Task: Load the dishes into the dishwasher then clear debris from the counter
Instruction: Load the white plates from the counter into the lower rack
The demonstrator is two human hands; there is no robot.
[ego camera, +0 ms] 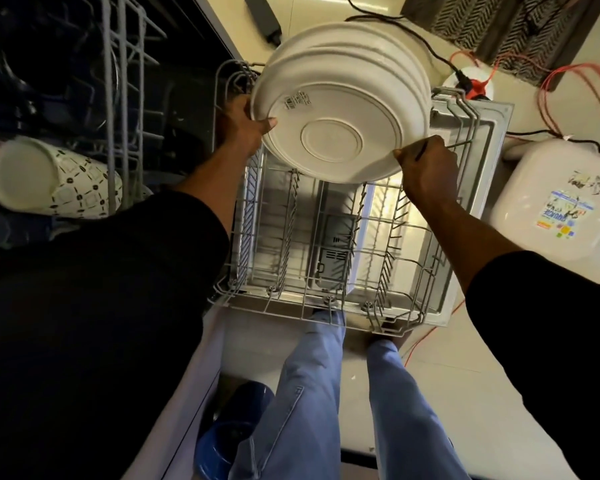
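Observation:
I hold a stack of several white plates (340, 109) tilted on edge, undersides facing me, above the pulled-out lower dishwasher rack (253, 299). My left hand (243, 124) grips the stack's left rim, thumb on the front plate. My right hand (426, 161) grips the lower right rim. The rack below is bare wire with rows of tines and rests over the open dishwasher door (496, 116). The upper rack (125, 98) at the left holds a patterned white mug (52, 178) lying on its side.
A white plastic bin (561, 199) with stickers stands right of the door. Red and black cables (555, 81) run across the floor at the top right, near a striped mat (499, 19). Blue bowls (229, 434) sit low by my legs.

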